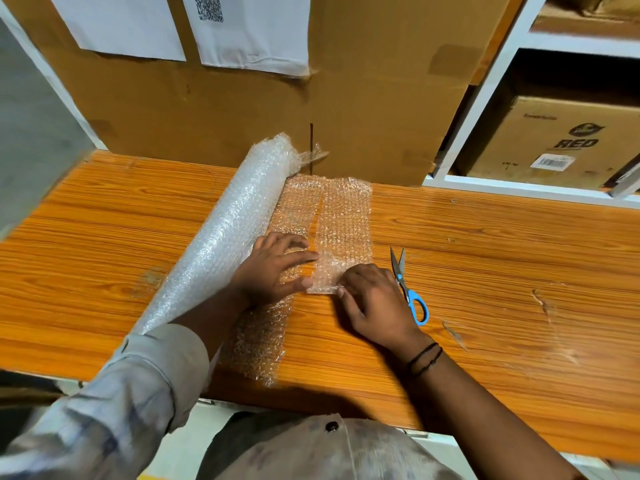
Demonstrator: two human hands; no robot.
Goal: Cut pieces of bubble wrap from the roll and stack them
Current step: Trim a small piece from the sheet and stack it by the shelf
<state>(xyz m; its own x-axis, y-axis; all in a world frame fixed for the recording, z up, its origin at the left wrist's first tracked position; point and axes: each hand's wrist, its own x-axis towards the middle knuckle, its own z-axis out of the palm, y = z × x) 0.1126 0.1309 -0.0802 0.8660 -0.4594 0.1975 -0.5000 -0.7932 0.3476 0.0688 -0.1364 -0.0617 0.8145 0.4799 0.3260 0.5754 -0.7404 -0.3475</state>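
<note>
A roll of clear bubble wrap (221,237) lies diagonally on the orange wooden table (502,265), with an unrolled sheet (259,341) spread to its right. A cut strip of bubble wrap (343,216) lies beside that sheet, reaching toward the cardboard box. My left hand (273,271) presses flat on the unrolled sheet with its fingers spread, fingertips touching the strip's edge. My right hand (374,303) pinches the strip's near corner between thumb and fingers. Blue-handled scissors (407,289) lie slightly open on the table just right of my right hand.
A large cardboard box (259,116) with white paper labels stands against the table's far edge. White shelving (485,98) at the right holds another printed carton (561,140). A grey panel (31,133) rises at the left. Bare tabletop stretches to the right of the scissors.
</note>
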